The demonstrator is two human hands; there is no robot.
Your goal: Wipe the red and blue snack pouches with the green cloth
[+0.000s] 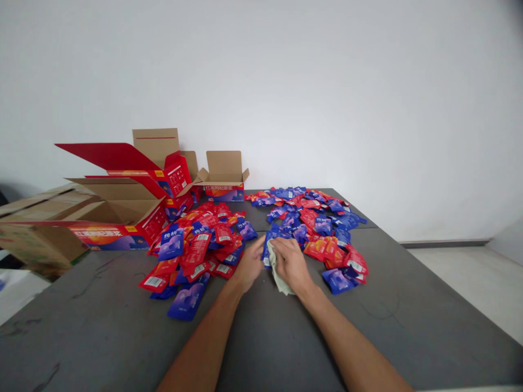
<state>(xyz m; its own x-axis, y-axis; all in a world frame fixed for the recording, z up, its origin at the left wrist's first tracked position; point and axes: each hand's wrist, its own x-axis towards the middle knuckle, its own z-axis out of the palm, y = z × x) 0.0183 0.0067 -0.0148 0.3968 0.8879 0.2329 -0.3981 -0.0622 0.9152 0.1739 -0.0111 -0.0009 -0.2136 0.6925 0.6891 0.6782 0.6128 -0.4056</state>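
Observation:
In the middle of the table, my right hand is closed around a pale crumpled cloth. The cloth lies against a blue sachet, which stands between my two hands. My left hand pinches the left edge of that sachet, its fingertips partly hidden. Left of my left hand spreads a heap of red and blue sachets. A second pile of sachets extends from beyond my right hand towards the back of the table.
Open red cartons stand at the left, some stacked behind. Another open carton sits at the back near the wall. Plain brown boxes are beyond the left edge of the dark grey table.

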